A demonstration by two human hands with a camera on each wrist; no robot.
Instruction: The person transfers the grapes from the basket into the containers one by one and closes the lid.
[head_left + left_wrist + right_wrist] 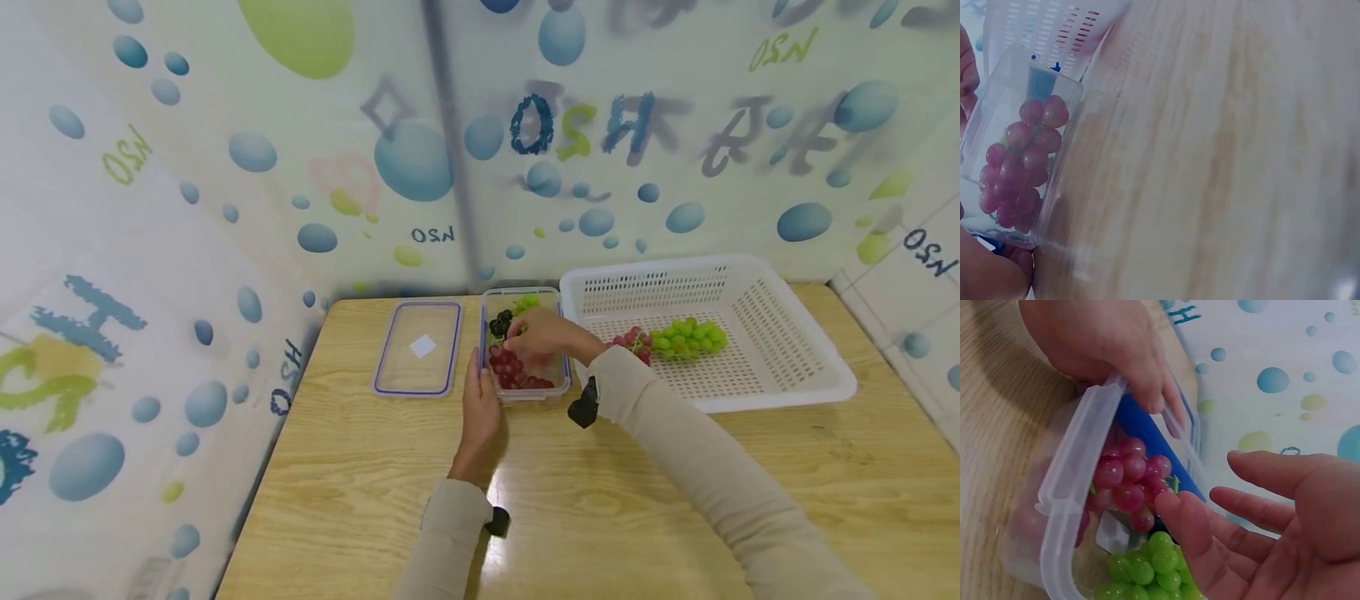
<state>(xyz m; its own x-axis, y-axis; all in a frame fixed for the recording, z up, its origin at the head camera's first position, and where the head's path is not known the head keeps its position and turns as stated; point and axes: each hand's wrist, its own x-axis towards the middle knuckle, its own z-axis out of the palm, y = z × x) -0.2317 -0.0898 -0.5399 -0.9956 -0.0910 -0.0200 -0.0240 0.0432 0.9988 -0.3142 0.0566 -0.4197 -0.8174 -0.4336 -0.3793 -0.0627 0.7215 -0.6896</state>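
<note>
A clear plastic food box (534, 394) with raised side flaps holds bunches of grapes. Red grapes (507, 368) fill its front, dark grapes (499, 323) lie at the back left, and green grapes (527, 301) at the back right. My left hand (480, 408) rests along the box's left wall, fingers fairly straight. Over the box is my right hand (542, 332); in the right wrist view its fingers (1260, 509) are spread and loosely bent beside the red grapes (1129, 478), apparently holding nothing. Whether a fingertip touches them I cannot tell.
Left of the box lies its clear lid (416, 375) with a blue seal and a white square label. A white slotted basket (813, 387) stands close on the right, holding a green bunch (688, 337) and a red bunch (633, 340). A patterned curtain hangs behind the wooden table (352, 483).
</note>
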